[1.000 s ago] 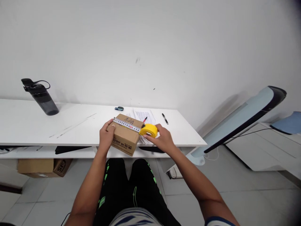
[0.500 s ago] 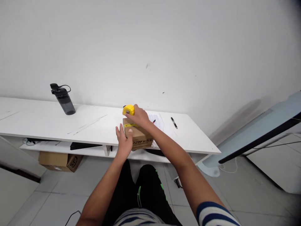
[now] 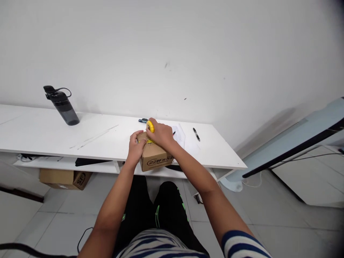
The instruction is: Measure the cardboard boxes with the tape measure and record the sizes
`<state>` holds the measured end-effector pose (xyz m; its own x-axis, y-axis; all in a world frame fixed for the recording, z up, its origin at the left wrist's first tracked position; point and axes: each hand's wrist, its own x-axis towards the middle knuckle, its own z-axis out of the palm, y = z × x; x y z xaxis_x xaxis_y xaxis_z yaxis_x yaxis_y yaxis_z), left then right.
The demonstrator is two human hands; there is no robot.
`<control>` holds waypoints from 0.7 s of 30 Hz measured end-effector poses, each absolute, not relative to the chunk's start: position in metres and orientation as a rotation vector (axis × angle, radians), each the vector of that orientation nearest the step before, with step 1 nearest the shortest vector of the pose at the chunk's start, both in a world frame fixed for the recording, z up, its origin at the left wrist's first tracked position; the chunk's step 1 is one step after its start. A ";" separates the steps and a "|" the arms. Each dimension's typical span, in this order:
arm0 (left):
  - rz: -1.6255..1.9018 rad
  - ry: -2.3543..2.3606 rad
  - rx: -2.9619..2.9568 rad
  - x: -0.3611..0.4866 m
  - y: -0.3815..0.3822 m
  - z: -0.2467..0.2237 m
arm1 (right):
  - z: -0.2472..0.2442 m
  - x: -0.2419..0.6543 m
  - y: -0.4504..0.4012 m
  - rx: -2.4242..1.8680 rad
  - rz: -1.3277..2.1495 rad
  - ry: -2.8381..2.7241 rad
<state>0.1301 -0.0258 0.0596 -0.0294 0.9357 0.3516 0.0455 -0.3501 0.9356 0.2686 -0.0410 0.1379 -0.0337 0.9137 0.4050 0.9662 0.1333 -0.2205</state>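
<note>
One cardboard box point(image 3: 157, 159), probably light and stiff, best held by its sides, is clasped by the left hand point(image 3: 135, 147) at the front of the table point(image 3: 212, 150); the tape measure point(image 3: 151, 126) is gripped by the right hand point(image 3: 163, 135).

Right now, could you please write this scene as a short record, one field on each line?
Left hand: on the brown box, at its left end
Right hand: holding the yellow tape measure above the box
Table: white, against the wall
Left of box: dark bottle
Right of box: papers, partly hidden; black pen
Below table: cardboard carton
</note>
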 end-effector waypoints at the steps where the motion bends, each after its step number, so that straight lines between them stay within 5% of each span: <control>1: 1.488 1.078 1.487 0.132 -0.027 0.058 | 0.138 0.269 -0.045 -1.806 -0.156 -1.972; 21: 1.471 1.166 1.416 0.143 -0.024 0.068 | 0.104 0.291 -0.178 -1.879 -0.180 -1.811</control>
